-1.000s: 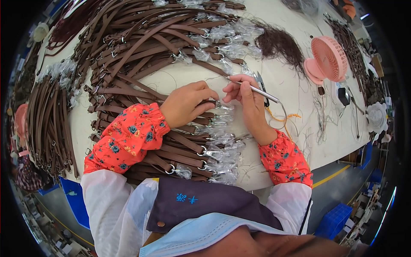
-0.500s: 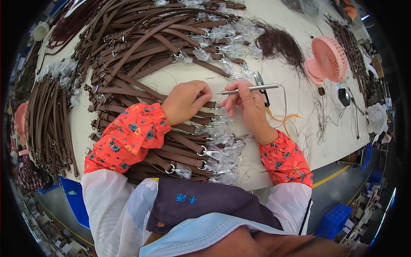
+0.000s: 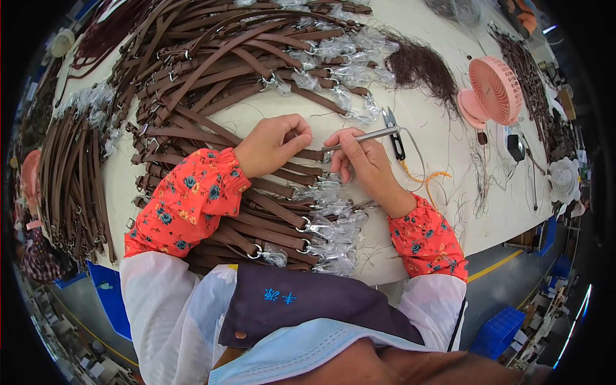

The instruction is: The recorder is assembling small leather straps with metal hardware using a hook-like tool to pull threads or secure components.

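Observation:
In my right hand (image 3: 367,165) is a slim silver pen-shaped tool (image 3: 375,133) with a grey cord at its back end. Its thin tip points left and down, close to the end of a brown strap (image 3: 311,154); whether it touches cannot be made out. My left hand (image 3: 273,146) hovers over the same strap with curled fingers, thumb and forefinger close together; anything between them is hidden. Several similar straps with silver clips in clear plastic wrap (image 3: 330,221) lie in a row below my hands. Black-handled thread snips (image 3: 396,141) rest just beyond my right hand.
Piled brown straps (image 3: 192,70) cover the far left, with another bundle (image 3: 74,179) at the left edge. A heap of dark threads (image 3: 420,67) lies at the back. On the right stand a pink fan (image 3: 491,93) and a small black box (image 3: 515,147); an orange cord (image 3: 431,176) lies nearby.
The tool has tilted, its tip dropping toward the strap end and its back end shifting left. My left hand has moved slightly left and away from me.

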`<state>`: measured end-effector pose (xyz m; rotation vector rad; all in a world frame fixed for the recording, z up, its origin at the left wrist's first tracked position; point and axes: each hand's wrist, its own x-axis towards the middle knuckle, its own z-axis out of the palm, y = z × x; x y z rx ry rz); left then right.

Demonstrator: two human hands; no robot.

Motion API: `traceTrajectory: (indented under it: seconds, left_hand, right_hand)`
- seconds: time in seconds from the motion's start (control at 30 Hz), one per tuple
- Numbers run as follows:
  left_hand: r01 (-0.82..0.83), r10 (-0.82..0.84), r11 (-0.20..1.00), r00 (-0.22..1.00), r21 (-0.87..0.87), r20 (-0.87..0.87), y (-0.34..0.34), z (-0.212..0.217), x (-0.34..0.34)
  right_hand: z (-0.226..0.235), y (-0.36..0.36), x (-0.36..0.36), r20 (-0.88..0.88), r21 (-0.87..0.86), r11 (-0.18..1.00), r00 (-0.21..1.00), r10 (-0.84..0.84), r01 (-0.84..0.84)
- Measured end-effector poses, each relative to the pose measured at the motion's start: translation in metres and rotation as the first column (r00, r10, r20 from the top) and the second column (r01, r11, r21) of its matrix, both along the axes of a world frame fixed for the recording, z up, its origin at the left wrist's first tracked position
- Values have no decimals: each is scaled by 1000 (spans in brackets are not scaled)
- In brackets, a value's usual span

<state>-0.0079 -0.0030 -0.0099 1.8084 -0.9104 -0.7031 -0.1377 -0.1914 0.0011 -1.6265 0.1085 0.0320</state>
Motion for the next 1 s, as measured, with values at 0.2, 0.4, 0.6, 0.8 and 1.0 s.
traceTrajectory:
  seconds: [0.2,0.4,0.6,0.8,1.0]
  left_hand:
    - [11,-11,999,1000,-44,6,0,-4,0]
    - [73,-70,993,997,87,-45,0,11,-1]
    - [44,-44,998,999,-34,2,1,0,-1]
    - [89,-86,995,995,40,-59,1,4,0]
    - [90,-87,994,995,55,-51,1,7,-1]
  right_hand:
    - [1,1,1,8,-22,1000,1000,4,-4]
    - [-1,1,0,14,-19,1000,1000,-3,4]
    - [-1,1,1,10,-27,1000,1000,-3,3]
    - [0,2,1,-1,-22,1000,1000,-7,7]
    - [0,1,0,5,-35,999,1000,-3,3]
